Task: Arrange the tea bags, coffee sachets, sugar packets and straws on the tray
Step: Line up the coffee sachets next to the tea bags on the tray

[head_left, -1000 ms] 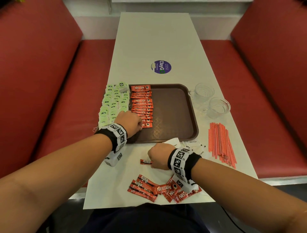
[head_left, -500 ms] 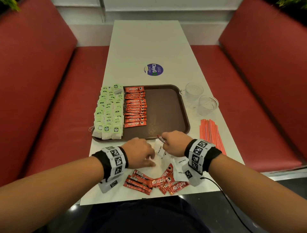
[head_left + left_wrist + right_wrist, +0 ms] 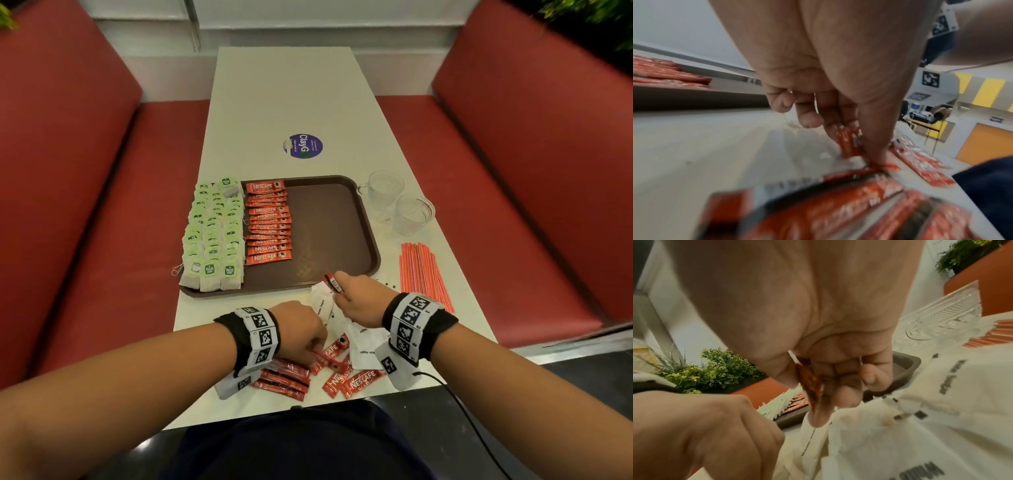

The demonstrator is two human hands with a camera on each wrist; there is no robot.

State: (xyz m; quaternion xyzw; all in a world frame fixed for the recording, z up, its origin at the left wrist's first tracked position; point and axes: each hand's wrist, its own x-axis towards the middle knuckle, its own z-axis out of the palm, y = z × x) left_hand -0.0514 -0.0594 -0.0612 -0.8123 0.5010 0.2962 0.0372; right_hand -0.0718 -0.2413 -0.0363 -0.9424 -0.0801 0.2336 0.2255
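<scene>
A brown tray (image 3: pixel 342 219) holds rows of green tea bags (image 3: pixel 214 233) on its left and a column of red coffee sachets (image 3: pixel 269 224) beside them. My right hand (image 3: pixel 356 296) hovers at the tray's near edge and holds one red sachet (image 3: pixel 334 282), seen between thumb and fingers (image 3: pixel 810 384). My left hand (image 3: pixel 303 334) reaches into the loose red sachets (image 3: pixel 342 373) near the table's front edge; its thumb and fingers pinch one sachet (image 3: pixel 849 142). White sugar packets (image 3: pixel 363 339) lie crumpled under and between the hands. Red straws (image 3: pixel 421 270) lie on the right.
Two clear glass cups (image 3: pixel 399 202) stand right of the tray. A round purple sticker (image 3: pixel 303 145) marks the white table (image 3: pixel 291 92) beyond it. Red bench seats (image 3: pixel 102 212) flank both sides. My lap is at the front edge.
My left hand left the tray's sachet column and came back to the loose pile, pinching a sachet. My right hand lifted a sachet from the table toward the tray's near edge.
</scene>
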